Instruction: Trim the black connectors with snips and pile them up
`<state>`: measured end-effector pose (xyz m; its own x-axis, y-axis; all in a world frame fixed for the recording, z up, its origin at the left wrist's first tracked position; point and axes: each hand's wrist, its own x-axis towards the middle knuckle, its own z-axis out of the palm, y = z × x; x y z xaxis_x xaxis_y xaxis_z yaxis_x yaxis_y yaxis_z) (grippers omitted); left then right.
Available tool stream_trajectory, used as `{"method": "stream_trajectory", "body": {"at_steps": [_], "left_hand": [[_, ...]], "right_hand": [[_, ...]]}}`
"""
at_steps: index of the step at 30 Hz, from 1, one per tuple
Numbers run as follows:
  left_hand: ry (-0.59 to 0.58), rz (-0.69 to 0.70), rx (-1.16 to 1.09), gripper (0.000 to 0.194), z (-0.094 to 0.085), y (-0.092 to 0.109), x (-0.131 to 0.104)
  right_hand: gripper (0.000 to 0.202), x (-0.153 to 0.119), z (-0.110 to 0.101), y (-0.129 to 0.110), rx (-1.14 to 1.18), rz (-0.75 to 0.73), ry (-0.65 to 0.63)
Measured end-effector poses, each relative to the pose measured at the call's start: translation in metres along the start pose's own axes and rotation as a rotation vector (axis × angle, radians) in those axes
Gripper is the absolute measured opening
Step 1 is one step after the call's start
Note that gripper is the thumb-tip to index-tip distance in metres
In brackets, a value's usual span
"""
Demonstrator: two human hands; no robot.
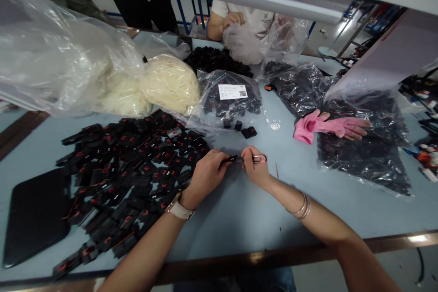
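My left hand (209, 169) is closed on a small black plastic part (230, 159), above the middle of the table. Facing it, my right hand (255, 168) grips a slim hand tool (262, 159) with a rounded, loop-like end showing pink and silver. The tool's tip points at the black part; whether they touch is too blurred to tell. Left of my hands spreads a heap of black plastic parts (137, 164) with red-orange marks. Just beyond my hands lie a loose black part (249, 132) and a little pile of tiny white pieces (275, 125).
Bags of cream-coloured pieces (171, 83), a labelled bag (232, 92) and bags of black parts (366, 159) line the back and right. Pink gloves (331, 127) lie at right, a black tray (37, 214) at left. Opposite, a co-worker (249, 18) handles clear plastic.
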<state>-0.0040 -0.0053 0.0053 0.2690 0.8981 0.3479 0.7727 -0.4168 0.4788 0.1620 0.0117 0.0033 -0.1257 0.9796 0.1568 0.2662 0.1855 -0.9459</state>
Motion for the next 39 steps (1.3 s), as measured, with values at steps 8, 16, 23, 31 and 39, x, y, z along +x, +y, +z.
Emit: {"method": "stream_trajectory", "body": {"at_steps": [8, 16, 23, 31, 39], "left_hand": [[0.007, 0.004, 0.011, 0.005, 0.000, 0.000, 0.000], [-0.007, -0.005, 0.025, 0.008, -0.002, 0.002, 0.001], [-0.013, -0.007, 0.013, 0.007, -0.002, 0.001, 0.000], [-0.001, 0.003, 0.014, 0.007, -0.002, 0.002, 0.001], [-0.012, -0.021, 0.023, 0.005, -0.003, 0.005, 0.000]], "right_hand": [[0.028, 0.002, -0.002, -0.005, -0.111, -0.080, -0.052], [0.029, 0.000, 0.000, -0.006, -0.132, -0.086, -0.028], [0.032, 0.000, -0.001, -0.005, -0.078, -0.036, -0.034], [0.032, -0.001, -0.001, -0.007, -0.071, -0.062, -0.058], [0.038, 0.005, -0.003, -0.003, 0.152, 0.036, 0.064]]}}
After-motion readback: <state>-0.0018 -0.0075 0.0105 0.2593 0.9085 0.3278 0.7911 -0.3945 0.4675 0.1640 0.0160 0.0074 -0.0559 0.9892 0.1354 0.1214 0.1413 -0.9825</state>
